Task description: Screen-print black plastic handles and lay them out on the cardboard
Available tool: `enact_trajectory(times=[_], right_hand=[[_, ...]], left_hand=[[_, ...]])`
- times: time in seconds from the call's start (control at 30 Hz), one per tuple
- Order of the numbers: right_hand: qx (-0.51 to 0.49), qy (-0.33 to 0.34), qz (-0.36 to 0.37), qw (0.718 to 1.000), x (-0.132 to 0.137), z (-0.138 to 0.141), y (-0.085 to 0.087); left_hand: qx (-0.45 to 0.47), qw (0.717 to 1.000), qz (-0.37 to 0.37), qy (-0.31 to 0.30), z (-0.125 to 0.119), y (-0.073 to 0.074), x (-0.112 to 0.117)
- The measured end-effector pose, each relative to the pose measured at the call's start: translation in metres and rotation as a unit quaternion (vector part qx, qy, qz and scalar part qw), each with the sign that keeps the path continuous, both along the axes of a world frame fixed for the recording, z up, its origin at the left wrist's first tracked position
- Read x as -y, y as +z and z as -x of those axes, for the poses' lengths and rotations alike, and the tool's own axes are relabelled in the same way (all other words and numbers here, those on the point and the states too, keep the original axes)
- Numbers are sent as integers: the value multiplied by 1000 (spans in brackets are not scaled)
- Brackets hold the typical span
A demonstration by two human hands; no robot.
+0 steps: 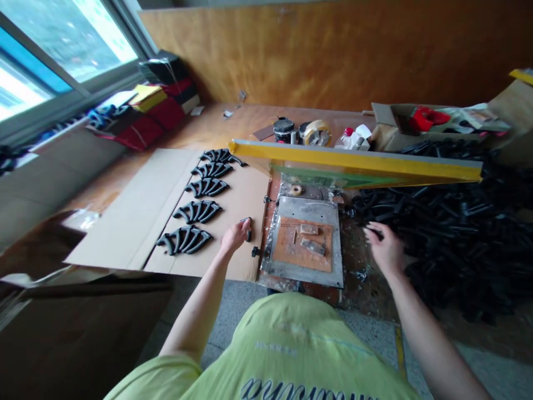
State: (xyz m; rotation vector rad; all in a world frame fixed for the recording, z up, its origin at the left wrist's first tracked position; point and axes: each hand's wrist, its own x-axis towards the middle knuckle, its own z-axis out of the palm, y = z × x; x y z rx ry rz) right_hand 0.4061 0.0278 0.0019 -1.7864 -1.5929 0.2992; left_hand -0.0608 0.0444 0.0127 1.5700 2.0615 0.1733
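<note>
On the brown cardboard sheet [245, 261], my left hand [236, 238] closes its fingers on a black curved part [249, 230] that looks like a handle. To its left, several rows of similar black curved parts [187, 240] lie fanned out on the cardboard. My right hand [387, 250] is at the near left edge of a large heap of black parts [458, 239]. Its fingers are curled together, with something dark at the fingertips that I cannot make out. Between my hands lies a metal plate [306, 208] with an orange-brown board [283, 247] on it.
Two small blocks [313, 247] rest on the board. A yellow-edged frame [358, 158] is raised, tilted, behind the plate. Tape rolls [317, 133], a dark jar [283, 130] and an open carton [385, 119] stand at the back. Dark knobs [255, 251] stick out beside the plate.
</note>
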Motion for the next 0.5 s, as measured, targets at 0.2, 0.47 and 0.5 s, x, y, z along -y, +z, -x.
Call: enact_trajectory(times=[0.2,0.47,0.5], right_hand=[[19,304,-18,952,5,126,-20],[258,291,-3,921,10,143,-8],[271,282,-21,920,10,136,-5]], left_hand=[[425,847,-313,64,-58,102,-43],[487,809,-327,21,-80,149,-34],[485,814,-318,27,-77,143,-24]])
